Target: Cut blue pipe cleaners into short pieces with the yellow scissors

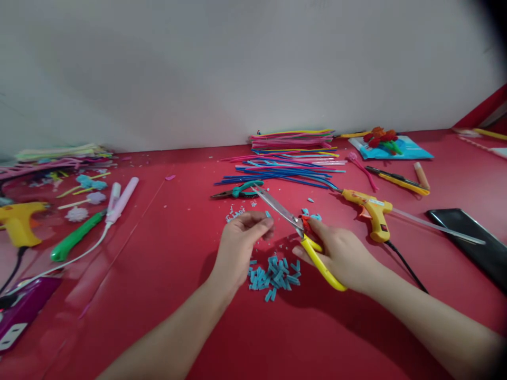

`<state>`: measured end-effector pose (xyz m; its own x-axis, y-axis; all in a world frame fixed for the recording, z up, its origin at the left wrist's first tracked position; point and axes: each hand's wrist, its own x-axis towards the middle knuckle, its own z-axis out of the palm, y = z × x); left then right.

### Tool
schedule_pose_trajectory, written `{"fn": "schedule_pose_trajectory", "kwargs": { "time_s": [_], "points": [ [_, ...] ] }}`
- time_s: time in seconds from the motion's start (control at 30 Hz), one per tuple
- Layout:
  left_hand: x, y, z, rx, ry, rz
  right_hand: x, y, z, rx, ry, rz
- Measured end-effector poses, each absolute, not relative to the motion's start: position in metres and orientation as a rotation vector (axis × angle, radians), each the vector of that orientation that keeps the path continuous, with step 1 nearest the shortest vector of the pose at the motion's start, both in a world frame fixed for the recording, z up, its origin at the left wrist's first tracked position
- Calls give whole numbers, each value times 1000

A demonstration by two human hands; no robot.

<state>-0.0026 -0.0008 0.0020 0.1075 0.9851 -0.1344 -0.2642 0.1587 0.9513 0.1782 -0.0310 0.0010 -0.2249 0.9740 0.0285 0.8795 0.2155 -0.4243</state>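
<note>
Between the thumb and finger of my left hand (244,237) is a small blue pipe cleaner piece (268,215), its tip sticking up. My right hand (340,253) grips yellow-handled scissors (322,264), whose blades (277,206) point up and left, past the left fingertips. A bit of red or orange shows at the scissors' pivot. Below both hands lies a pile of short blue pipe cleaner pieces (274,274) on the red table (158,316). A few more blue pieces (316,217) lie behind the right hand, and tiny blue scraps (234,213) behind the left.
Teal-handled pliers (240,191) lie ahead, before bundles of colored pipe cleaners (285,171). On the right are a yellow glue gun (370,208), a black phone (467,232) and a utility knife (398,179). Left are another glue gun (24,221), a green-handled tool (77,237) and a pink styling iron (122,200).
</note>
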Motion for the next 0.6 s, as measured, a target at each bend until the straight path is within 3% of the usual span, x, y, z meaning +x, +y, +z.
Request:
{"fn": "schedule_pose_trajectory", "kwargs": {
  "time_s": [0.2, 0.6],
  "points": [
    [-9, 4, 7, 890, 987, 1279, 175, -34, -7, -1782, -2405, 183],
    [-12, 4, 8, 1013, 1020, 1287, 180, -33, -3, -1803, -2456, 79]
  ]
}}
